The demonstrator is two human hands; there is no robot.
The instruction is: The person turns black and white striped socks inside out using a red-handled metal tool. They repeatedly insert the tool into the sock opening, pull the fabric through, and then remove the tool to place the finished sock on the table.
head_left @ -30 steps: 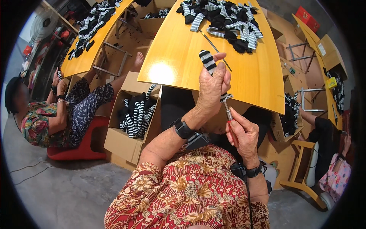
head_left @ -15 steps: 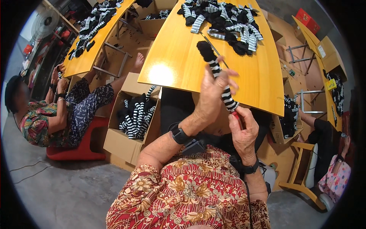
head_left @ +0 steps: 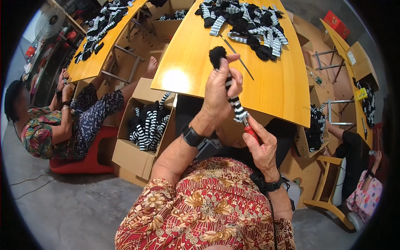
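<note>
A narrow black-and-white striped knitted tube [head_left: 236, 106] with a fluffy black end [head_left: 217, 56] slants across the front edge of the table. My left hand [head_left: 218, 89] is closed round its upper part, just below the black end. In my right hand [head_left: 262, 146] is a red-handled tool [head_left: 250, 131], its short metal shank reaching the open lower end of the tube. The rest of the shank is hidden, seemingly inside the knit. On the tabletop beyond my left hand lies a thin dark rod [head_left: 241, 61].
Striped and black knitted pieces [head_left: 254, 29] are heaped on the yellow table [head_left: 183, 62]. Cardboard boxes of striped tubes stand at left [head_left: 135, 156] and right [head_left: 307, 146]. One person [head_left: 54, 125] sits at left, another [head_left: 366, 187] at right.
Both hands have shifted slightly left. My left hand has closed farther up the tube, near the black end. The tube's lower end has moved up the tool, baring more handle and some metal shank.
</note>
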